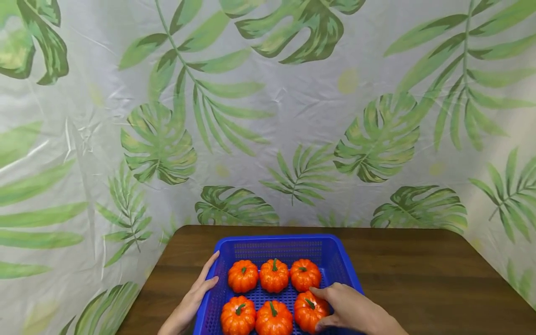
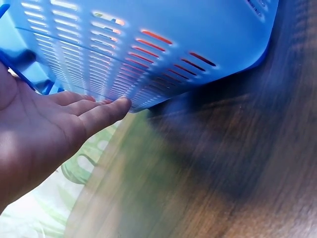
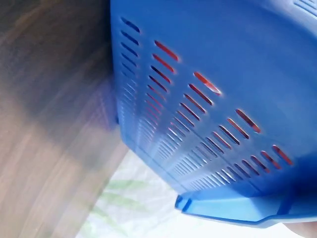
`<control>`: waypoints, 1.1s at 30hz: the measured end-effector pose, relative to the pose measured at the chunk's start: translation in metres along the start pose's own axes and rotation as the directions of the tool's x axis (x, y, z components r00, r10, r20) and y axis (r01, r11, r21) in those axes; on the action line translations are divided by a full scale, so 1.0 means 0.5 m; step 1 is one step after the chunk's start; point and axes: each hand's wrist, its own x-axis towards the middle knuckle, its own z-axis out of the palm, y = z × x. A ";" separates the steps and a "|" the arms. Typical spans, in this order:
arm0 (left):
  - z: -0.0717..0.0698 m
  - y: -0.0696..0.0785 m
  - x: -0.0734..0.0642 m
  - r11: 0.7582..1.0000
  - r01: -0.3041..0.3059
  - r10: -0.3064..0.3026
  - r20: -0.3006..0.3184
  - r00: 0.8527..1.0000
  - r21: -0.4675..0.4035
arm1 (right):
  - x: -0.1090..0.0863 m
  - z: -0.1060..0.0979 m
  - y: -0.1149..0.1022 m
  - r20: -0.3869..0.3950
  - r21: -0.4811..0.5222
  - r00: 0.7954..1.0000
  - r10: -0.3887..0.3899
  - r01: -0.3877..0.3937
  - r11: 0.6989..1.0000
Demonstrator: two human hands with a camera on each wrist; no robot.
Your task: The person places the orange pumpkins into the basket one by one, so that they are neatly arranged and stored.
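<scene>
A blue plastic basket (image 1: 279,238) with slotted walls holds several small orange pumpkins in two rows. Against its left wall my left hand (image 1: 193,294) rests with straight fingers, the thumb at the rim. From the left wrist, that hand (image 2: 54,116) appears with its fingers along the outside of the slotted wall (image 2: 218,39). My right hand (image 1: 349,304) reaches over the right rim and grips the front right pumpkin (image 1: 307,312) between thumb and fingers. In the right wrist view the basket's wall (image 3: 208,54) hides nearly all of that hand, with orange showing through the slots.
Three pumpkins, among them the middle one (image 1: 274,275), form the back row. Two more, including the front left one (image 1: 237,316), sit beside the gripped one. The basket stands on a dark wooden table (image 1: 423,274). Behind it hangs a leaf-patterned sheet (image 1: 301,116).
</scene>
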 end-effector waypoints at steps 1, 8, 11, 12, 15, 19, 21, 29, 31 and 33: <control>0.000 -0.001 0.001 1.000 0.003 -0.003 -0.001 1.000 0.000 | -0.002 0.001 0.000 -0.014 -0.030 1.000 -0.013 0.012 0.999; 0.001 -0.003 0.005 1.000 0.027 -0.027 -0.013 1.000 -0.002 | -0.031 0.007 0.002 -0.132 -0.229 0.986 -0.100 0.068 0.971; 0.001 -0.001 0.008 1.000 0.025 -0.025 -0.009 1.000 -0.003 | -0.047 -0.002 0.005 -0.194 -0.286 0.973 -0.126 0.066 0.956; 0.001 0.000 0.010 1.000 0.024 -0.024 -0.007 1.000 -0.004 | -0.053 -0.007 0.006 -0.224 -0.294 0.966 -0.129 0.059 0.954; 0.004 0.002 0.016 1.000 0.010 -0.010 0.006 1.000 -0.013 | -0.066 -0.025 0.016 -0.344 -0.288 0.928 -0.146 0.044 0.957; 0.011 0.001 0.025 1.000 -0.015 0.015 0.026 1.000 -0.013 | -0.086 -0.053 0.040 -0.496 -0.279 0.859 -0.125 -0.021 0.960; 0.014 0.000 0.030 1.000 -0.029 0.029 0.040 0.999 -0.012 | -0.100 -0.066 0.055 -0.536 -0.264 0.841 -0.081 -0.076 0.962; 0.014 -0.002 0.044 0.999 -0.042 0.043 0.055 0.998 -0.014 | -0.140 -0.101 0.100 -0.521 -0.096 0.842 0.141 -0.221 0.971; 0.012 -0.003 0.045 0.999 -0.037 0.038 0.056 0.998 -0.009 | -0.142 -0.105 0.105 -0.501 -0.065 0.847 0.176 -0.239 0.969; 0.010 -0.003 0.046 0.999 -0.033 0.033 0.056 0.998 -0.001 | -0.141 -0.107 0.107 -0.492 -0.048 0.849 0.192 -0.246 0.968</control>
